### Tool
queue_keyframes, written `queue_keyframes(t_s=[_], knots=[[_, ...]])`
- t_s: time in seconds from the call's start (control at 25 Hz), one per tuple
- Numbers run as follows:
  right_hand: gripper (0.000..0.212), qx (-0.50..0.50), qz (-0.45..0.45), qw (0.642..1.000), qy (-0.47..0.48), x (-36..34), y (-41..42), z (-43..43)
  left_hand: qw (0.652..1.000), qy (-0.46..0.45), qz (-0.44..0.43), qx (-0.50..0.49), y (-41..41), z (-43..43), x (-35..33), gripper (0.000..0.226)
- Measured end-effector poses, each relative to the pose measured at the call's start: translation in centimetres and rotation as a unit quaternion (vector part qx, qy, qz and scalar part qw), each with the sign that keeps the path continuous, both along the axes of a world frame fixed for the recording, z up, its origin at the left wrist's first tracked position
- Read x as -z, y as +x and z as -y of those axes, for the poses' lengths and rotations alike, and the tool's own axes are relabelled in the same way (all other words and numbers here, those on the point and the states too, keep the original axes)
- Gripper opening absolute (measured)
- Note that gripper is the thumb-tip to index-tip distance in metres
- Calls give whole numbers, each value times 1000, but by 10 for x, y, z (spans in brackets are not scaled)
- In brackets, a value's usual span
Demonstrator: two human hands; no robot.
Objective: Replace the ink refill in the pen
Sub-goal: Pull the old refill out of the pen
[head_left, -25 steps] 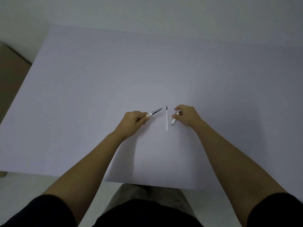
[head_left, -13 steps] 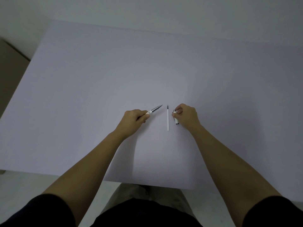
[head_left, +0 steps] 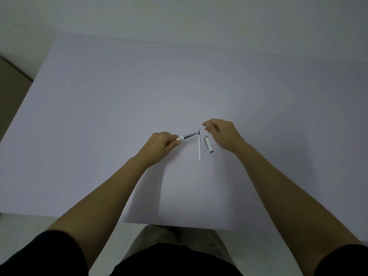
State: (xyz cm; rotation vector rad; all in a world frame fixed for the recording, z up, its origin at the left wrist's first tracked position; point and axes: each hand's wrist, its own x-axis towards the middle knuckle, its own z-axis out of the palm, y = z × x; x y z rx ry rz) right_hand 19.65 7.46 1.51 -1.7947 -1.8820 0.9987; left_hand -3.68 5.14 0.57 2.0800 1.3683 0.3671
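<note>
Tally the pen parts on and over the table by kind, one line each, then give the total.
Pen body with metal tip, held in the left hand: 1
Ink refill, lying on the table: 1
Pen cap, lying beside the refill, apart from the right hand: 1
Total: 3

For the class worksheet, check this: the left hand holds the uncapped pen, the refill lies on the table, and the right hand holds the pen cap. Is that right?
Not quite. In the head view the right hand is open and holds nothing; the pen cap lies on the table beside the refill. The left hand does hold the uncapped pen.
</note>
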Motion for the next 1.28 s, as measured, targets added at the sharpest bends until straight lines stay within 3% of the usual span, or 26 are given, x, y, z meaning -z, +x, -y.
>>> queue_keyframes(t_s=[0.08,0.2,0.36,0.48,0.6,0.76,0.88,1.0,1.16,1.28], knots=[[35,-92,-4,992,-83,-14,-5,-1,998,38,-24,47,4,-1,-6,29],[43,-206,110,968,-92,-25,-13,-2,995,64,-36,72,12,0,-11,27],[24,-246,142,954,-90,-33,-12,-2,994,57,-22,89,22,3,-16,26],[23,-247,151,957,-8,-35,-8,2,997,-10,16,71,24,2,-20,35],[27,-287,199,934,80,-32,-5,11,994,-87,41,41,21,-1,-22,37],[11,-291,189,907,239,-31,-3,23,989,-133,55,16,21,-3,-22,36],[22,-249,163,946,126,-38,-2,25,993,-97,59,28,21,1,-21,32],[35,-239,165,956,44,-38,0,19,996,-42,63,51,25,4,-22,26],[17,-231,126,961,85,-37,0,21,996,-11,49,73,29,4,-27,25],[18,-218,102,965,104,-35,4,24,995,13,40,88,30,2,-31,26]])
